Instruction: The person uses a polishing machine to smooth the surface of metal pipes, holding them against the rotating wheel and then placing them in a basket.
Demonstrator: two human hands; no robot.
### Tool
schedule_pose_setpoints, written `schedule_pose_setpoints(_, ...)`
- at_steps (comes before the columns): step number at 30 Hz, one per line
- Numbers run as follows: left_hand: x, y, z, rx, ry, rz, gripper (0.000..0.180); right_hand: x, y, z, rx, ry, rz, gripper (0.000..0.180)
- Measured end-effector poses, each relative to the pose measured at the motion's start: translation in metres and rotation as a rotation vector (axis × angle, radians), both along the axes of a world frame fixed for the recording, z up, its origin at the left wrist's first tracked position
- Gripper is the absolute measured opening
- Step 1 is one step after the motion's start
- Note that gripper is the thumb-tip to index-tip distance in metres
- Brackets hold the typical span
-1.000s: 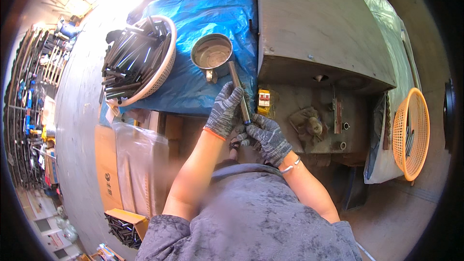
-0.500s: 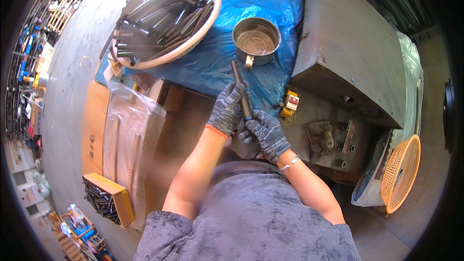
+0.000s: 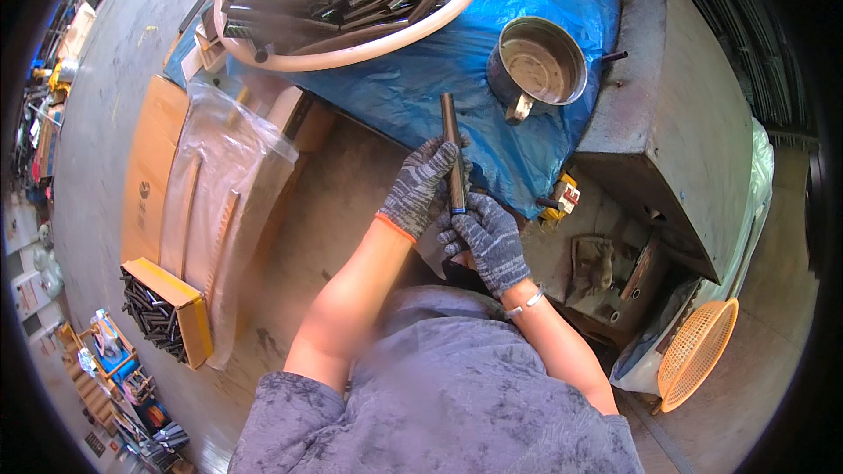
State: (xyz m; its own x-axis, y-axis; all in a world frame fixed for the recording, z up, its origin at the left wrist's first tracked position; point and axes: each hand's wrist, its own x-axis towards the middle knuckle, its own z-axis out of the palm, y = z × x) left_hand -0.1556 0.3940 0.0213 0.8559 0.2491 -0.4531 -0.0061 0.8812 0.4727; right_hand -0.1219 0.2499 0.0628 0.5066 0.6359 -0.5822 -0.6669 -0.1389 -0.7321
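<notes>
Both my hands wear grey knitted gloves and grip one dark metal tube (image 3: 451, 127), held nearly upright in front of my body. My left hand (image 3: 423, 180) wraps round the tube's middle. Lower down, my right hand (image 3: 490, 237) closes on its near end, where a blue band shows. Beyond the tube, a metal mug (image 3: 522, 105) with a brownish inside stands on the blue plastic sheet (image 3: 395, 123). A pale round basket (image 3: 369, 57) full of similar dark tubes sits at the far left of that sheet.
A grey metal housing (image 3: 667, 114) rises on the right, a yellow switch (image 3: 565, 197) beside its base. Further right leans an orange plastic basket (image 3: 698, 355). On the left are a flattened cardboard box (image 3: 154, 175), plastic-wrapped boards (image 3: 206, 211) and a carton (image 3: 180, 307) of short black pieces.
My view has turned, so the mug and blue sheet sit further right and the tube basket higher. The tube stands more upright, still in both hands.
</notes>
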Motion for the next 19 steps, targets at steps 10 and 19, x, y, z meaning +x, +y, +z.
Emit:
schedule_pose_setpoints(10, -0.003, 0.003, -0.003, -0.305, -0.160, 0.060, 0.043, -0.008, 0.013, -0.004, -0.276, -0.686, 0.111, 0.027)
schedule_pose_setpoints(19, -0.003, -0.009, -0.031, -0.426, -0.304, 0.120, 0.041, -0.009, 0.018, -0.009, -0.152, -0.641, 0.066, 0.039)
